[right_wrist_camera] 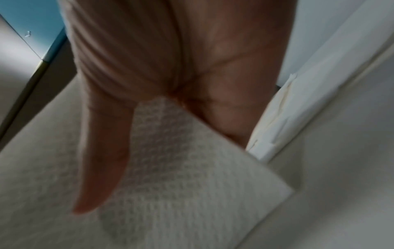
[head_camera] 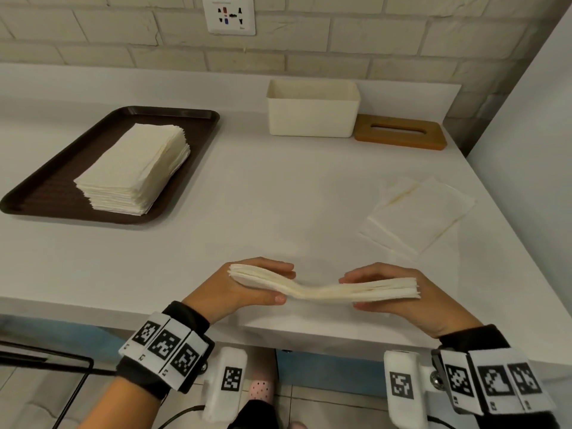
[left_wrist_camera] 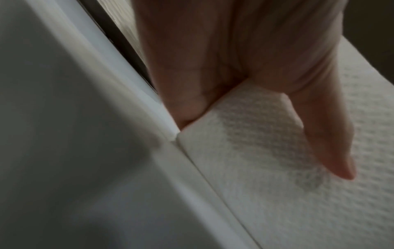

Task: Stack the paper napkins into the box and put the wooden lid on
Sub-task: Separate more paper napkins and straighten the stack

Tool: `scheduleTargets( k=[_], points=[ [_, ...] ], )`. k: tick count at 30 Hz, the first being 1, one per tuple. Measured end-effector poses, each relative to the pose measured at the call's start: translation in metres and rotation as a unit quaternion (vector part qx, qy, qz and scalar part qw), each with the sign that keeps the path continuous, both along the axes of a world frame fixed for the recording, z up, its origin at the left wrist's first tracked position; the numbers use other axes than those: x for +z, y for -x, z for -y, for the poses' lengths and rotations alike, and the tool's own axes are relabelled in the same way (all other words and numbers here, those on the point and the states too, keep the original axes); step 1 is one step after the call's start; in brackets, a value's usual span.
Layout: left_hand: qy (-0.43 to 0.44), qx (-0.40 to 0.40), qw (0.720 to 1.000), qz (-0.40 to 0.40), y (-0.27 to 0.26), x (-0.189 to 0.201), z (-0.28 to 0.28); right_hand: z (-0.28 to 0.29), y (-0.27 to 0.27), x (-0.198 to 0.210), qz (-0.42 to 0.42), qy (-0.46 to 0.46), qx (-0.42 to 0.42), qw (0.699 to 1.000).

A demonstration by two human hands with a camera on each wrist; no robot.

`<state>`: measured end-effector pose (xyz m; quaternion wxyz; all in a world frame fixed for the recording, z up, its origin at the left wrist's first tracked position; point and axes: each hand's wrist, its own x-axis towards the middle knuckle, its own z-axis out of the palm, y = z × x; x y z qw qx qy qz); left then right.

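Both hands hold a thin bundle of paper napkins point(head_camera: 325, 287) over the near edge of the white counter point(head_camera: 278, 196), at 6 o'clock in the head view: the left hand point(head_camera: 244, 286) pinches the bundle's left end between thumb and fingers, and the right hand point(head_camera: 399, 292) pinches its right end the same way, so the bundle sags a little in the middle. Its long axis runs left to right, roughly parallel to the long side of the open white box point(head_camera: 312, 116), which stands well apart at about 12 o'clock, slightly to the right; by that reckoning the right hand is the nearer one and the carry looks to be straight forward, with little turning needed. Just beside the box, at 1 o'clock, lies the wooden lid point(head_camera: 402, 136), flat on the counter, slot up. At 10 o'clock a dark tray point(head_camera: 55, 187) bears the main napkin stack point(head_camera: 136, 171), and at 2 o'clock a few loose napkins point(head_camera: 421, 212) lie spread out. Seen from the left wrist, the thumb point(left_wrist_camera: 324, 134) presses flat along the embossed top sheet, the other fingers hidden beneath. From the right wrist, the thumb point(right_wrist_camera: 102, 160) likewise lies on the top sheet near a corner, with the loose napkins in view past it.
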<state>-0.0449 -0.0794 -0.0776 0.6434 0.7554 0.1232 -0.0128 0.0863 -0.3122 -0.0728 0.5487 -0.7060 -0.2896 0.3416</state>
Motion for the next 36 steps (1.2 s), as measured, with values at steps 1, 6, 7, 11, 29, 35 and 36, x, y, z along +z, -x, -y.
scheduleTargets(
  k=[1,6,7,11,29,35,36],
  points=[
    [-0.001,-0.002,1.000,0.003,-0.001,0.001,0.002,-0.003,0.001,0.000,0.003,-0.001,-0.002,1.000],
    [-0.016,0.043,0.998,0.036,-0.002,0.005,0.004,-0.005,0.002,0.001,0.021,-0.022,-0.047,0.998],
    [-0.017,0.061,0.997,0.041,-0.001,0.005,0.003,-0.003,0.001,0.000,0.010,-0.025,-0.072,0.997],
    [-0.011,0.072,0.997,0.011,0.002,-0.001,0.004,0.001,0.003,-0.006,-0.034,0.004,-0.102,0.994],
    [-0.025,0.073,0.997,0.006,-0.003,0.010,0.005,-0.004,0.003,0.002,-0.020,0.031,-0.131,0.991],
    [-0.010,0.078,0.997,0.014,0.006,0.009,0.002,0.000,0.007,0.000,-0.024,0.028,-0.116,0.993],
    [-0.001,0.078,0.997,0.000,0.006,0.006,0.003,0.000,0.008,-0.003,-0.033,0.030,-0.121,0.992]
  ],
)
